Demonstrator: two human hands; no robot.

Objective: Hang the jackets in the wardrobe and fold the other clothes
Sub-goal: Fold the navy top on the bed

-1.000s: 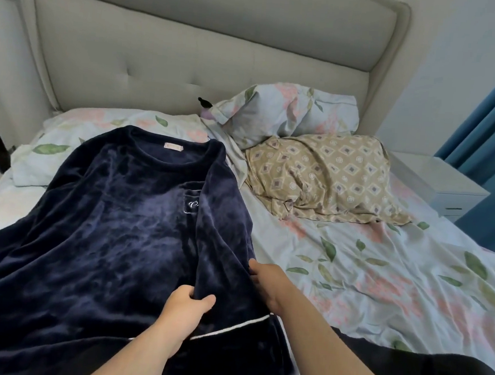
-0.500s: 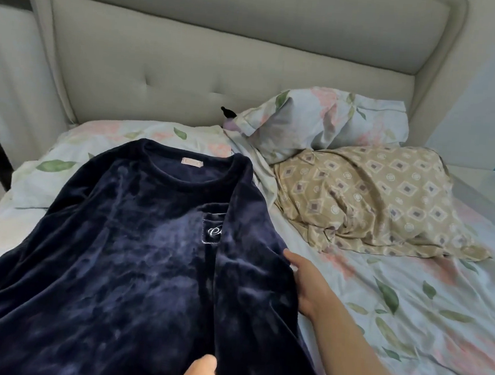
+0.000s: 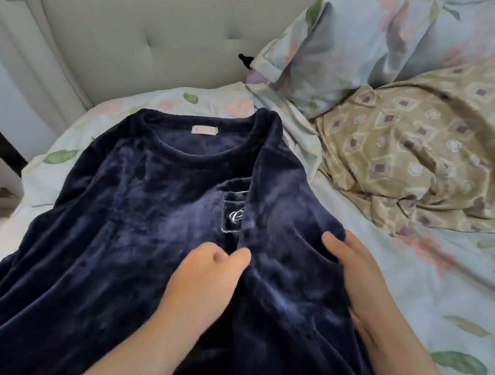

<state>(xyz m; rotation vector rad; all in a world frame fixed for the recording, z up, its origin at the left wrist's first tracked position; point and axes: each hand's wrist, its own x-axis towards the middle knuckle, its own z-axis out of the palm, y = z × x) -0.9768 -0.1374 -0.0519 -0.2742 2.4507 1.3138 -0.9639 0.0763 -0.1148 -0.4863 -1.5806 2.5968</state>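
Note:
A dark navy velvet top [image 3: 137, 223] lies spread on the bed, collar toward the headboard, with a pink label at the neck. Its right side is folded inward over the chest, partly covering a pocket with white embroidery. My left hand [image 3: 206, 276] rests on the top just below the pocket, fingers curled at the inner edge of the folded flap, thumb on top. My right hand [image 3: 355, 269] lies flat along the flap's outer right edge, fingers straight, pressing it down.
The bed has a floral sheet [image 3: 439, 291]. A beige patterned pillow [image 3: 421, 150] and a floral pillow [image 3: 355, 47] lie at the right by the grey tufted headboard [image 3: 149, 31]. A small black object [image 3: 246, 60] sits beside the floral pillow.
The view has closed in on the top. My left hand slid up the folded flap toward the pocket. My right hand moved up along the flap's outer edge.

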